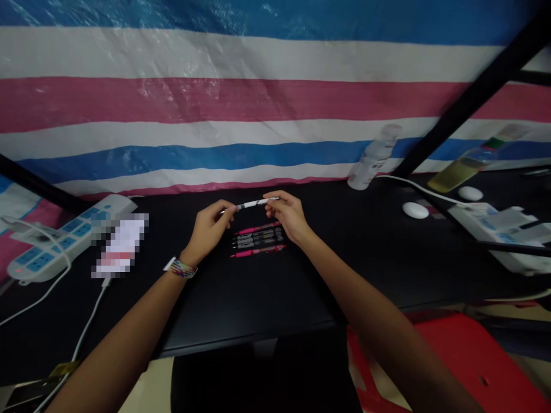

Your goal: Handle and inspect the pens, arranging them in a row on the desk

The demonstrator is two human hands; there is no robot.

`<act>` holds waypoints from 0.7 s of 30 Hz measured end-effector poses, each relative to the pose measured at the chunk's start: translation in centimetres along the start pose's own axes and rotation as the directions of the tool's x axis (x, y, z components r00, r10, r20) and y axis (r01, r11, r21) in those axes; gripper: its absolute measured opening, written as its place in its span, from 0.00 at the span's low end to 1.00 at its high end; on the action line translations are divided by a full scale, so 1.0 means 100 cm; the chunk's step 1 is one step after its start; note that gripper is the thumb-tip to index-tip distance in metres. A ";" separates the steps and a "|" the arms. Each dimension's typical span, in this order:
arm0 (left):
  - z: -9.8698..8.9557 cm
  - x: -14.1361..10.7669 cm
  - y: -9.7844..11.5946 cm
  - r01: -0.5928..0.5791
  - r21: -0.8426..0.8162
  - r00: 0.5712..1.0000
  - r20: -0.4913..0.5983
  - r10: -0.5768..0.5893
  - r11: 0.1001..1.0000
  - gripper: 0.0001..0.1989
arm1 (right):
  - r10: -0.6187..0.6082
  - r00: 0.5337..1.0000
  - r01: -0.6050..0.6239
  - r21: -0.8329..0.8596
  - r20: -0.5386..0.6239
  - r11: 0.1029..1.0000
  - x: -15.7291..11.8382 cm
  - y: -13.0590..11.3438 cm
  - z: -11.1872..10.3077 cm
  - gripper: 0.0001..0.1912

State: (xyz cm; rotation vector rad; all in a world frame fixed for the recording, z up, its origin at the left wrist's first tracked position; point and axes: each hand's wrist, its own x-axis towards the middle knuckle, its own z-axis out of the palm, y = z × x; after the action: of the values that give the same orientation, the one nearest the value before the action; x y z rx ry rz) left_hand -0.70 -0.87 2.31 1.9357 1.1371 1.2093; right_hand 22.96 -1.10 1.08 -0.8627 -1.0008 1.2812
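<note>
A slim white pen with dark markings (253,203) is held level above the black desk, one end in each hand. My left hand (210,226) pinches its left end between thumb and fingers; a woven multicoloured band circles that wrist. At the other end, my right hand (289,215) grips the pen with its fingertips. Just below, several pens lie side by side on the desk: a pink pen (258,251) is nearest me, dark pens (257,236) are in the middle, and another pink one lies at the back, partly beside my right hand.
To the left are a white power strip (73,235) with blue sockets and a blurred-out flat object (123,244) with a white cable. A clear bottle (373,159), a bottle of yellowish liquid (465,166), a white mouse (415,210) and a red stool (469,355) are on the right.
</note>
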 end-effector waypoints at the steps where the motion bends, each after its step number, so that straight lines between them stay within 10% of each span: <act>1: 0.000 0.000 0.001 0.000 0.015 1.000 -0.001 0.000 1.000 0.13 | -0.004 1.000 0.004 0.005 0.006 1.000 0.000 0.001 0.000 0.06; 21: 0.000 0.000 0.004 -0.059 0.128 0.998 -0.013 0.061 0.990 0.22 | -0.064 0.998 0.064 0.022 -0.005 0.998 0.005 0.009 0.000 0.05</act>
State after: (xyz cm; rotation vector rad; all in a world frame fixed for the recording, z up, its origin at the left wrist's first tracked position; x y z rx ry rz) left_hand -0.58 -1.05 2.69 2.0720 1.1991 1.2129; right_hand 22.65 -0.51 0.34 -0.8098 -1.0013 1.2338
